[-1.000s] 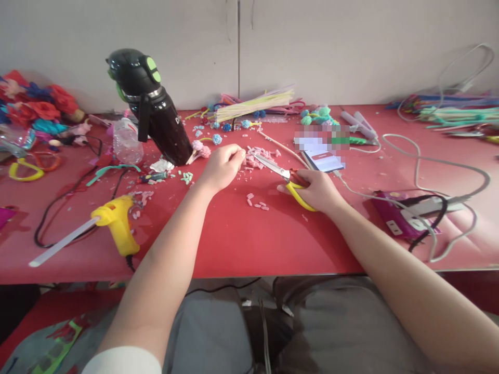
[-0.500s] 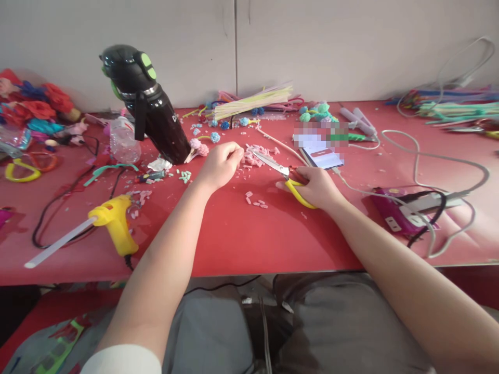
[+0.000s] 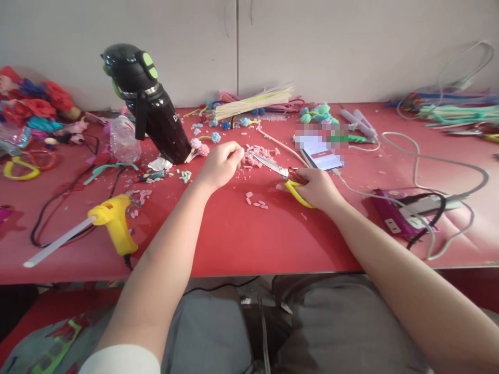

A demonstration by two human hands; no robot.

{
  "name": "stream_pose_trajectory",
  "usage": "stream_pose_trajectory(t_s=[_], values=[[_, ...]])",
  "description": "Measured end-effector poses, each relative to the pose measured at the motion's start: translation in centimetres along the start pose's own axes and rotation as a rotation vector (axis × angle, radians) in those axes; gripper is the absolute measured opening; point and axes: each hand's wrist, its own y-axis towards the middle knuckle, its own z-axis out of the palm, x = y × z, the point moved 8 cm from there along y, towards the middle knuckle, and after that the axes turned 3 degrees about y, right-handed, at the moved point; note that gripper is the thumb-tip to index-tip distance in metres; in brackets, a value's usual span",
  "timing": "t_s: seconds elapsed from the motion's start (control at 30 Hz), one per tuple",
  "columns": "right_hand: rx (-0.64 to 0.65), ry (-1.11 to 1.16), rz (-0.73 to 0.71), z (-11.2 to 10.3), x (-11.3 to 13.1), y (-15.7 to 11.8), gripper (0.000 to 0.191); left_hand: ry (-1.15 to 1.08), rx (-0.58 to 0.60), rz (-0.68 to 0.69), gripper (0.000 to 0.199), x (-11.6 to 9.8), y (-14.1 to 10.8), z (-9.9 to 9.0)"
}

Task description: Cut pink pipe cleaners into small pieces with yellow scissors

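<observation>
My right hand (image 3: 317, 188) grips a pair of scissors (image 3: 294, 187) with yellow and red handles, and their blades point left towards my other hand. Thumb and fingers of my left hand (image 3: 222, 162) are pinched together; what they hold, if anything, is too small to make out. Just beyond the fingertips lies a heap of short pink cut pieces (image 3: 259, 156), with the blade tips over it. Several more loose pink pieces (image 3: 255, 201) are scattered closer to me. Pink fluffy balls on stems (image 3: 200, 147) rest behind my left wrist.
A black bottle (image 3: 156, 111) stands at the left, behind a yellow glue gun (image 3: 115, 221). Pipe cleaners (image 3: 253, 104) lie along the wall. To the right are a phone (image 3: 323, 154), a purple box (image 3: 393, 210) and looping white cables (image 3: 417, 161).
Both hands and the scissors stay almost where they were. The view has shifted very slightly.
</observation>
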Motion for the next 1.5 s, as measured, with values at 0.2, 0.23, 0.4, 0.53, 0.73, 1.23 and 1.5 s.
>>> stream_pose_trajectory(t_s=[0.2, 0.23, 0.4, 0.53, 0.73, 1.23, 1.5], values=[[0.008, 0.029, -0.022, 0.06, 0.13, -0.23, 0.073, 0.003, -0.012, -0.01, 0.038, 0.04, 0.02, -0.17], [0.009, 0.032, -0.028, 0.04, 0.17, -0.26, 0.073, 0.008, -0.018, -0.008, 0.038, -0.02, 0.02, -0.23], [0.03, 0.03, -0.032, 0.07, 0.27, -0.31, 0.074, 0.022, -0.014, -0.004, 0.037, -0.26, -0.01, -0.18], [0.041, 0.019, -0.017, 0.16, 0.14, -0.26, 0.073, 0.018, -0.003, -0.006, 0.036, -0.27, -0.04, -0.1], [0.031, -0.002, -0.015, 0.18, 0.0, -0.04, 0.074, -0.01, 0.017, -0.009, 0.036, -0.11, -0.08, 0.16], [0.038, 0.016, -0.026, 0.16, 0.2, -0.22, 0.077, 0.034, 0.008, -0.002, 0.037, -0.16, -0.04, -0.07], [0.01, -0.001, -0.005, 0.17, -0.03, 0.04, 0.077, 0.025, 0.038, 0.007, 0.034, -0.09, -0.19, -0.08]])
